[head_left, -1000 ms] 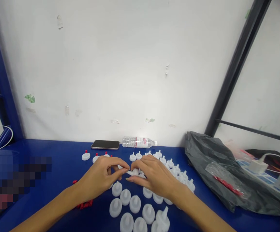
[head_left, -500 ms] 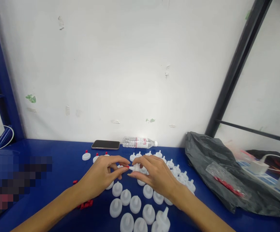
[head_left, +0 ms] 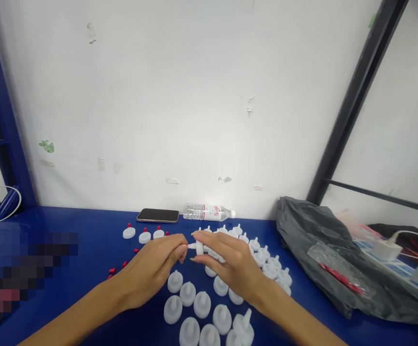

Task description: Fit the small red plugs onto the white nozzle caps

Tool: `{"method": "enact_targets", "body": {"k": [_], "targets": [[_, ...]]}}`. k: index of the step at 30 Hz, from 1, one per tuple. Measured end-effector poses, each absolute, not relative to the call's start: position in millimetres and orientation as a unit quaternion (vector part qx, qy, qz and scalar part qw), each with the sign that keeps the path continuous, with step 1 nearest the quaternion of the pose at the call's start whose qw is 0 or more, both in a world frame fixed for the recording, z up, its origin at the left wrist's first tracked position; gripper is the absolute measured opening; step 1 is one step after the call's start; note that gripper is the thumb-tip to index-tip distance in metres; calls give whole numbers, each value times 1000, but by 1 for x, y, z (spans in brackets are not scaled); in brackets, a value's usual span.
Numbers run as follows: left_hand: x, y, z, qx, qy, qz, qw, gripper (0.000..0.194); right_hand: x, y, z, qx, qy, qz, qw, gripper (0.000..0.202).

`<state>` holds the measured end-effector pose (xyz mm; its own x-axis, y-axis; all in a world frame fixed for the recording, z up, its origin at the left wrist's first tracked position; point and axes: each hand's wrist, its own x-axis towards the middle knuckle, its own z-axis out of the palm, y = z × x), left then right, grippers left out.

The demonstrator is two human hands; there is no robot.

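My right hand (head_left: 228,257) grips a white nozzle cap (head_left: 199,248) between thumb and fingers, its spout turned left. At the spout's tip, my left hand (head_left: 161,262) is closed in a pinch; its fingers almost wholly hide the small red tip cap there. Below and right of my hands stand several white nozzle caps (head_left: 202,304) with bare spouts, mostly upright. To the left, several white caps wearing red tips (head_left: 129,231) stand beyond my left hand. Loose red tip caps (head_left: 112,271) lie beside my left forearm, which partly covers that area.
A phone (head_left: 158,216) and a clear plastic bottle (head_left: 209,212) lie along the back of the blue table (head_left: 71,221), near the wall. On the right, a dark plastic bag (head_left: 302,240) carries a clear pouch of red pieces (head_left: 340,278). Behind it is a power strip with chargers (head_left: 386,248).
The left fingers have curled tighter around the spout tip, covering the red tip cap. The white nozzle cap has turned and shifted slightly left in my right hand, whose fingers have straightened.
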<state>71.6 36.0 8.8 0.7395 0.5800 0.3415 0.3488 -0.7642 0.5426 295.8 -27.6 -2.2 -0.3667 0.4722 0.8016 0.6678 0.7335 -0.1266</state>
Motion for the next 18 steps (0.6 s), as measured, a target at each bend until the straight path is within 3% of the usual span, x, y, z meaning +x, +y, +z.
{"method": "enact_targets", "body": {"k": [8, 18], "targets": [[71, 21, 7, 883, 252, 258, 301, 46, 288, -36, -1, -319, -808, -119, 481, 51], [71, 32, 4, 910, 239, 272, 201, 41, 282, -31, -7, -379, -793, -78, 471, 37]]}}
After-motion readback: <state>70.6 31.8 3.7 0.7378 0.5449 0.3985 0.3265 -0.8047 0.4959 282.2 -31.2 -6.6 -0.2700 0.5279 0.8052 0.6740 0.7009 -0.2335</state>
